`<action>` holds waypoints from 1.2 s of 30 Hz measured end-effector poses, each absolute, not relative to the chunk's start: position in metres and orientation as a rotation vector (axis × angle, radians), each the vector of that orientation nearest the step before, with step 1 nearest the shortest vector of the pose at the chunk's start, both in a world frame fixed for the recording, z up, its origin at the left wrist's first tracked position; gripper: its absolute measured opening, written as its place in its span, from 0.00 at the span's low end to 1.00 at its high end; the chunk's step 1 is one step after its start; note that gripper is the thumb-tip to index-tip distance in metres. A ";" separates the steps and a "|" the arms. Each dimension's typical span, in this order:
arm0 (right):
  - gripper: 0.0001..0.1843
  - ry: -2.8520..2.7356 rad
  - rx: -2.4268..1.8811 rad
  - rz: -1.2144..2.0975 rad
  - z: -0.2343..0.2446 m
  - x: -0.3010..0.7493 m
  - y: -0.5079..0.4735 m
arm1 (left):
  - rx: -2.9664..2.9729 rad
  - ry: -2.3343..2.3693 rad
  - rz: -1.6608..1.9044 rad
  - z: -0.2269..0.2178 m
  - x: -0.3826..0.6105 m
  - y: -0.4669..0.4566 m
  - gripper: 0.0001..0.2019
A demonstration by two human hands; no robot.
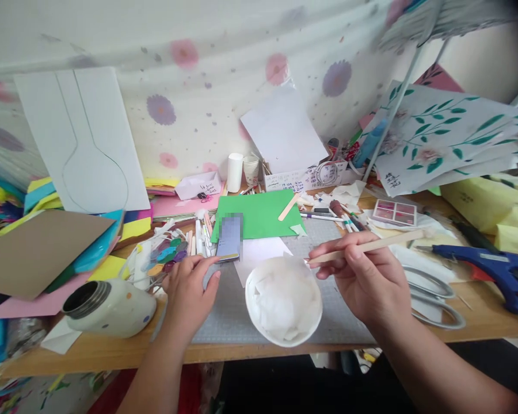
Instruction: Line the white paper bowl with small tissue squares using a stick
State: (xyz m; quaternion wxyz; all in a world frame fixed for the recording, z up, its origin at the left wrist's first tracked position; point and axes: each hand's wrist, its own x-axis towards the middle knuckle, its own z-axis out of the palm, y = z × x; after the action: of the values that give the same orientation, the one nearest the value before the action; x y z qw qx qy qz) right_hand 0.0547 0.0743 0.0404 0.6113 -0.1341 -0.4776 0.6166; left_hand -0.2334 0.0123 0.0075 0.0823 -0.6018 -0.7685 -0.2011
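My right hand point(365, 275) is closed in a pinch around a thin wooden stick point(371, 246), whose tip points left over a white bowl point(284, 300) lined with white paper pieces. The bowl stands on a grey cutting mat point(224, 313) near the table's front edge. My left hand point(192, 290) rests on the mat, left of the bowl, fingers spread, its fingertips touching a phone point(229, 237) that lies just beyond it. Nothing is gripped in the left hand.
A white jar point(107, 307) lies on its side at the left. Scissors point(431, 296) and a blue glue gun point(487, 267) lie at the right. Green paper point(263, 213), markers point(198, 236), a paint palette point(395, 211) and stacked coloured sheets crowd the back.
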 end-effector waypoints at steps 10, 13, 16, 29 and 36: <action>0.05 -1.153 -0.255 1.353 0.052 0.070 0.012 | -2.208 -1.617 -1.604 0.069 -0.137 -0.052 0.05; 0.05 -1.180 -0.201 1.322 0.055 0.075 -0.002 | -2.412 -1.557 -1.712 0.081 -0.102 -0.059 0.05; 0.06 -1.198 -0.165 1.327 0.058 0.080 -0.008 | -2.485 -1.651 -1.783 0.084 -0.088 -0.056 0.03; 0.04 -1.193 -0.091 1.415 0.053 0.072 0.007 | -2.336 -1.908 -1.786 0.075 -0.094 -0.045 0.02; 0.06 -1.215 -0.152 1.417 0.053 0.067 0.014 | -2.354 -1.879 -1.786 0.073 -0.099 -0.039 0.02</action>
State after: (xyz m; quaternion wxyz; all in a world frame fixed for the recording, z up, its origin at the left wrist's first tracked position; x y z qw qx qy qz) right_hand 0.0669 0.0138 0.0527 0.5928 -0.0652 -0.5223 0.6095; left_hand -0.0991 -0.0388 0.0726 -0.1791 -0.6613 -0.5280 -0.5019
